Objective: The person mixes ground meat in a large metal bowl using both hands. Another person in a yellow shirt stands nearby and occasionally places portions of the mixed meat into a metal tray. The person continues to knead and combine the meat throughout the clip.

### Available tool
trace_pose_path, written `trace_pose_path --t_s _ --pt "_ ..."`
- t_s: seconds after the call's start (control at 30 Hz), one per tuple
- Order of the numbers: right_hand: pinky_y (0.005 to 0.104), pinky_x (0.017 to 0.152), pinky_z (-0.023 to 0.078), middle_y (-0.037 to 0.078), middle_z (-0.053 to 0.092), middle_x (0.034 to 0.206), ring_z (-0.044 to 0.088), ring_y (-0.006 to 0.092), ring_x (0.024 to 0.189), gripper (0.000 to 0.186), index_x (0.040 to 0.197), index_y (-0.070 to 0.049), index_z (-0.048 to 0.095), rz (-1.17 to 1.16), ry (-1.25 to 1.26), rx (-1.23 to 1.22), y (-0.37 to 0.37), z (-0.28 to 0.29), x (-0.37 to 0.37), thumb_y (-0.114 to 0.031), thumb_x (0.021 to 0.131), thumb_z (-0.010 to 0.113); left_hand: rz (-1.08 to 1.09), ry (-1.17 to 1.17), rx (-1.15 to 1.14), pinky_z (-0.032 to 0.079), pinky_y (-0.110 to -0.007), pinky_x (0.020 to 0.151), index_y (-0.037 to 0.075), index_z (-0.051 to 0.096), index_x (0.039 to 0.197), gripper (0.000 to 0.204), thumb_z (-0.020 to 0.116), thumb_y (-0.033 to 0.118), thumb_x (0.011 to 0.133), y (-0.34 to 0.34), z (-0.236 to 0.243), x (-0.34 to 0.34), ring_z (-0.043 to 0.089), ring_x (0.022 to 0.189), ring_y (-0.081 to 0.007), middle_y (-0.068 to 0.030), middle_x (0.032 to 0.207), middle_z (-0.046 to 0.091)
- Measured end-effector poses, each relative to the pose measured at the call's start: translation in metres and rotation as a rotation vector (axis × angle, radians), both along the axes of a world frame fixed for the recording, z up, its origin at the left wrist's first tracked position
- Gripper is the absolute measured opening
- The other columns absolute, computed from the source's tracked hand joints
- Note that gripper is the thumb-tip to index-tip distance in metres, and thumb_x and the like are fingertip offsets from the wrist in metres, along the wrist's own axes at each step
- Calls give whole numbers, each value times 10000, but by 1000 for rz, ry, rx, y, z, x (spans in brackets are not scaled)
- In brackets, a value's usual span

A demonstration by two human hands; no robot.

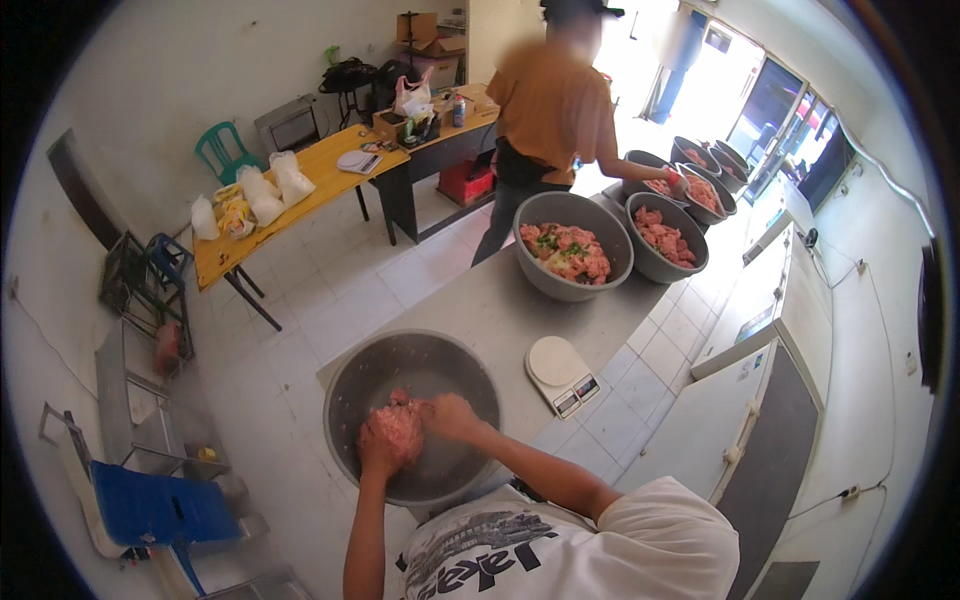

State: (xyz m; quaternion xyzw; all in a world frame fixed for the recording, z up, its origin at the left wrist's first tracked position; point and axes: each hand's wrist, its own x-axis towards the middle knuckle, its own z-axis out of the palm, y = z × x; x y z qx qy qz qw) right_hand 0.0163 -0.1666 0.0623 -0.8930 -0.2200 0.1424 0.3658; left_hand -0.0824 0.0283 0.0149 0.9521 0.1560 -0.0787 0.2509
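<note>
Both hands, left (pixel 378 450) and right (pixel 450 415), grip pressed around pink minced-meat lump (pixel 397 428) in large grey metal bowl (pixel 350 385), frame centre-bottom. Risk: slippery meat squeezes out; bowl skids toward desk (pixel 490 310) edge.

The person wears a white short-sleeved T-shirt (pixel 600 545) with a large black-and-grey print across the chest. Both forearms are bare below the sleeves, with no gloves, watch or rings visible on either hand.

view: single head-worn fisheye | looks steeply down and forward from above the person's own chest | near: hands (pixel 415 430) in metal bowl (pixel 350 400) on tabletop (pixel 500 310) | far: room bends toward rim | no second view shares the scene
</note>
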Motion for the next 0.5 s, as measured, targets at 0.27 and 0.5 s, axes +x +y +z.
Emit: trace_pose_path --t_s 0.27,0.5 --pt "548 777 529 262 685 870 655 484 840 334 930 -47 751 -2 14 96 -12 8 9 -328 955 573 20 18 -5 395 -531 1102 37 129 1575 1296 906 489 642 -1 -4 0 444 1341 -465 -298 1475 390" --pt "543 776 529 269 677 864 652 479 826 322 899 -21 734 -18 84 63 -26 16 13 -299 944 580 37 24 -50 327 -566 1154 64 33 1595 1469 976 442 533 -1 -4 0 355 1409 -483 -303 1536 314"
